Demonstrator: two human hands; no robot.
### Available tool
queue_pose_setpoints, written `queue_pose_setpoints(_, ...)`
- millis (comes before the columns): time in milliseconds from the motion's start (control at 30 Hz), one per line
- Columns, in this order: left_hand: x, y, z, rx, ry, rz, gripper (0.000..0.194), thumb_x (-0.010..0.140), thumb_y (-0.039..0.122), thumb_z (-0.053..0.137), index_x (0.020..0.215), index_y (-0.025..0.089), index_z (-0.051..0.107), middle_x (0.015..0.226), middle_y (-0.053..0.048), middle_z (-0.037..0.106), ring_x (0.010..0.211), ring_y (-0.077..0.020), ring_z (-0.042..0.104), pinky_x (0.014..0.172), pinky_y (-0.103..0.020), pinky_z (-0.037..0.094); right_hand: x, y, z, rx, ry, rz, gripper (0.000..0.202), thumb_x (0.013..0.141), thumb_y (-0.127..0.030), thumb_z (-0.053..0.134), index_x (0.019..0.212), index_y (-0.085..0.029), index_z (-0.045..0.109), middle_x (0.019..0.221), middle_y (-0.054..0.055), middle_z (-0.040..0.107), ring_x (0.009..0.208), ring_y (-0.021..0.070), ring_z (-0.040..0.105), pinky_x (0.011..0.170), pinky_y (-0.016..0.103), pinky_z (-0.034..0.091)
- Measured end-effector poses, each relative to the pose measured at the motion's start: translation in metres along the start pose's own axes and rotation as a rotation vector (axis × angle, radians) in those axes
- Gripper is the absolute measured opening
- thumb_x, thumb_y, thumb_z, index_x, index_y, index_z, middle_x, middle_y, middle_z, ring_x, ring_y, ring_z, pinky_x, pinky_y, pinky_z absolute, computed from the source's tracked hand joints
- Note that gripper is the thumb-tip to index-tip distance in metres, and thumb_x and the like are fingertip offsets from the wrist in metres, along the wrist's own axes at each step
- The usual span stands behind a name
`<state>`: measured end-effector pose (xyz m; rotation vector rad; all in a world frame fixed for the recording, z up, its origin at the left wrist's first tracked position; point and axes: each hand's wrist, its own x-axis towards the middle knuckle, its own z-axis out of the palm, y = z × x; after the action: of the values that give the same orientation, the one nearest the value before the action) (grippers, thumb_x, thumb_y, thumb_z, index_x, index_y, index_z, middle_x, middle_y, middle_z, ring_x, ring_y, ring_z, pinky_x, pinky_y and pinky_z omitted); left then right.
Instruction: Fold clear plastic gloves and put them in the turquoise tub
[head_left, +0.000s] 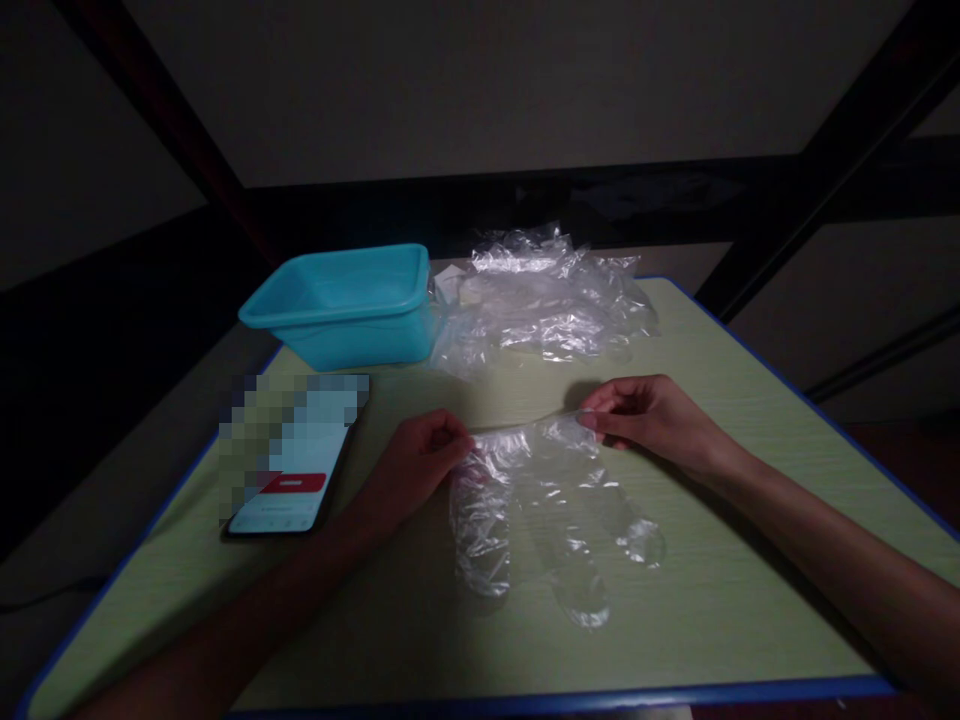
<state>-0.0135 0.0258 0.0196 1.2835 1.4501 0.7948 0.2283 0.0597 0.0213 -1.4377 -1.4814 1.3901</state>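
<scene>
"Where is the glove (pixel 540 455)?"

"Over the middle of the desk (pixel 712 600), between the two hands. It is clear, thin plastic, and its finger parts spread toward the near edge."

"How does it lie relative to the left hand (pixel 424 450)?"

"It touches the fingertips and extends to their right. That hand is pinched narrow on one corner of the top edge."

"And the right hand (pixel 652 415)?"

"Also pinched narrow, thumb against fingers, on the other end of that edge. The glove hangs off to its left and nearer the wearer, with the top edge drawn out between both grips."

"Does the glove lie flat on the desk?"

"I can't tell; the plastic is too clear to show where it touches."

"What is around it?"

"The phone (pixel 304 460) lies left of the left hand, its screen lit and partly pixelated. Beyond it stands the blue tub (pixel 352 342), upright. Just right of the tub, past the glove, is a loose pile (pixel 555 305) of crumpled clear plastic."

"And the desk itself?"

"Pale greenish top, blue edging."
</scene>
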Motion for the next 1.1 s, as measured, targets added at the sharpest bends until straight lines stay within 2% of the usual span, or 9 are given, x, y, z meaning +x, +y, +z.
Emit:
queue_pose_setpoints(367, -0.0011, 0.002, 0.0015, 0.0, 0.037, 0.009, 0.017, 0.059, 0.034, 0.055, 0.059, 0.017, 0.05, 0.05, 0.007, 0.048, 0.046, -0.009, 0.043, 0.046, -0.02, 0.031, 0.0005, -0.0018, -0.0025, 0.052, -0.029, 0.004, 0.015, 0.062, -0.029, 0.071, 0.06, -0.017, 0.062, 0.05, 0.0, 0.06, 0.045, 0.0087, 0.051, 0.043, 0.024, 0.04)
queue_pose_setpoints(667, 0.0031, -0.0024, -0.001, -0.005, 0.063, 0.03, 0.021, 0.062, 0.038, 0.055, 0.063, 0.017, 0.051, 0.053, 0.005, 0.049, 0.05, -0.0116, 0.048, 0.049, -0.022, 0.035, -0.0002, 0.0015, -0.0056, 0.068, -0.036, -0.022, 0.017, 0.07, -0.031, 0.067, 0.062, -0.017, 0.06, 0.051, 0.001, 0.06, 0.045, 0.0092, 0.052, 0.042, 0.024, 0.041)
queue_pose_setpoints(1100, 0.0013, -0.0012, 0.0, -0.015, 0.061, -0.016, 0.013, 0.069, 0.026, 0.055, 0.06, 0.016, 0.052, 0.054, 0.004, 0.057, 0.053, -0.0109, 0.055, 0.052, -0.02, 0.04, 0.0002, 0.0043, -0.0057, 0.047, -0.056, -0.084, 0.023, 0.07, -0.036, 0.065, 0.061, -0.018, 0.055, 0.051, 0.0, 0.056, 0.042, 0.0084, 0.047, 0.04, 0.025, 0.038)
